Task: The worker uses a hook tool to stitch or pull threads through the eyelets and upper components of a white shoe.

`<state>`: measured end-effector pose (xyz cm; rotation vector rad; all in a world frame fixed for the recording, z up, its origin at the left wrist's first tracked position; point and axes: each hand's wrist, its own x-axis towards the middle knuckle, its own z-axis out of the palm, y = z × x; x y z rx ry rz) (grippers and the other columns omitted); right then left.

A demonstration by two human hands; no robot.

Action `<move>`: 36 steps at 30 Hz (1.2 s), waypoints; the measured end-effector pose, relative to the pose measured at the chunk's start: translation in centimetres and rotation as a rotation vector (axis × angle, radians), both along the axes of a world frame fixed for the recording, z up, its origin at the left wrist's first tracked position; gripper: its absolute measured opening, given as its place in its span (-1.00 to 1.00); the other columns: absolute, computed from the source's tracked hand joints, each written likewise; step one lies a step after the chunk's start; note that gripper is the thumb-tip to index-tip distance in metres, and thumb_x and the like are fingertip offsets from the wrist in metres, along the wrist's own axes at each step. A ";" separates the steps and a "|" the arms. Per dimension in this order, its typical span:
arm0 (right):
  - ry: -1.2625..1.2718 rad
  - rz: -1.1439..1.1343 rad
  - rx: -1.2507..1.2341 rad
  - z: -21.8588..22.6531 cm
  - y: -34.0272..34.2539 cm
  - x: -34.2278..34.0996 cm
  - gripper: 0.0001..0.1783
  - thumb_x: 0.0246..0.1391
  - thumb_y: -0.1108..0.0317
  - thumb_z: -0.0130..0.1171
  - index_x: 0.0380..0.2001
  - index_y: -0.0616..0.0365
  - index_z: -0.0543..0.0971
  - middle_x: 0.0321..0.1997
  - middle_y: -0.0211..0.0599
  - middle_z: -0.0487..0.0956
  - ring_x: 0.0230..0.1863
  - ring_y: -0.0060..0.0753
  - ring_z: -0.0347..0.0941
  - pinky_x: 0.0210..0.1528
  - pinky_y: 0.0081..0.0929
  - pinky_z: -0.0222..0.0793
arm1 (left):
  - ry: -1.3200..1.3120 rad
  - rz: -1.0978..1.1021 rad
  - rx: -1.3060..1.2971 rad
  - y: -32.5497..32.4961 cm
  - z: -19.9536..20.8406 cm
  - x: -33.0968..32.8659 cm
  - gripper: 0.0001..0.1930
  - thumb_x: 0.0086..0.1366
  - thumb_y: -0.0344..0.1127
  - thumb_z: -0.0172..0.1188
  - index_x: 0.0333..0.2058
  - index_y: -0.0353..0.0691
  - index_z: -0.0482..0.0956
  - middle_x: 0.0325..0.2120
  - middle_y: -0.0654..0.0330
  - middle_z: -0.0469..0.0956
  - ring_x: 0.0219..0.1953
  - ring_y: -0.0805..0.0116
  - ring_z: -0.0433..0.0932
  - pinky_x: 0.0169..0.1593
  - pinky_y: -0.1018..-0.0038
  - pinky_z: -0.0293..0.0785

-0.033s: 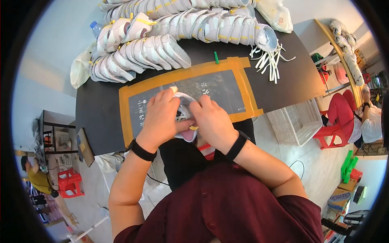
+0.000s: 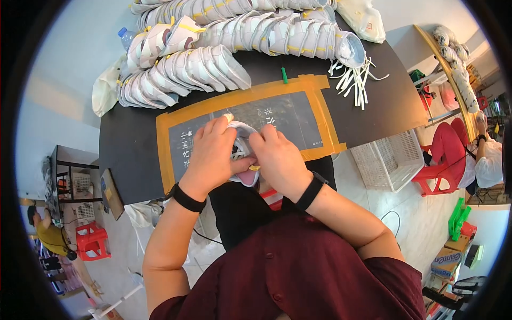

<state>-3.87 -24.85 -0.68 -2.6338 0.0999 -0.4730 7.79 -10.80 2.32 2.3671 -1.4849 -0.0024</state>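
Both hands grip a pale shoe upper [image 2: 247, 178] at the near edge of a dark mat [image 2: 304, 122] bordered with orange tape. My left hand [image 2: 212, 154] closes round its left side, thumb pointing inward across the opening. On the other side my right hand [image 2: 281, 161] pinches the edge, fingers bent over it. Between them show a curved whitish rim, pale lacing strips, a pinkish part at the near end and a bit of yellow. My fingers hide much of the upper.
Nested stacks of similar shoe uppers [image 2: 184, 74] line the table's far side, with white laces [image 2: 354, 88] hanging from one. A green pen-like stick [image 2: 285, 76] lies beyond the mat. Right of the table stand a white plastic crate [image 2: 392, 162] and a seated person [image 2: 450, 144].
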 end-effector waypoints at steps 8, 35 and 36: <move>-0.194 0.029 0.038 -1.6 -0.1 -0.5 -0.74 -0.08 0.41 0.20 -0.29 0.16 0.42 -0.21 -0.23 0.38 -0.18 -0.16 0.45 -0.27 -0.31 0.51 | 0.018 0.010 -0.021 0.1 -0.1 0.0 -0.38 -0.12 -0.03 0.46 -0.19 -0.36 0.50 0.03 -0.13 0.38 0.08 -0.14 0.36 0.14 0.09 0.29; -0.159 0.028 -0.038 -0.1 -0.2 1.2 -0.80 -0.15 0.38 0.23 -0.38 0.06 0.48 -0.28 -0.32 0.40 -0.19 -0.19 0.44 -0.25 -0.30 0.47 | 0.080 0.057 0.014 0.2 0.3 -0.2 -0.39 -0.14 -0.07 0.47 -0.17 -0.35 0.51 0.11 -0.11 0.35 0.12 -0.15 0.35 0.17 0.11 0.30; -0.187 0.055 -0.002 -0.6 -0.5 1.3 -0.79 -0.15 0.39 0.22 -0.36 0.07 0.48 -0.28 -0.30 0.41 -0.19 -0.16 0.45 -0.24 -0.28 0.47 | 0.079 0.059 0.013 0.1 0.3 -0.1 -0.39 -0.14 -0.07 0.47 -0.17 -0.35 0.51 0.11 -0.11 0.35 0.12 -0.15 0.35 0.17 0.11 0.30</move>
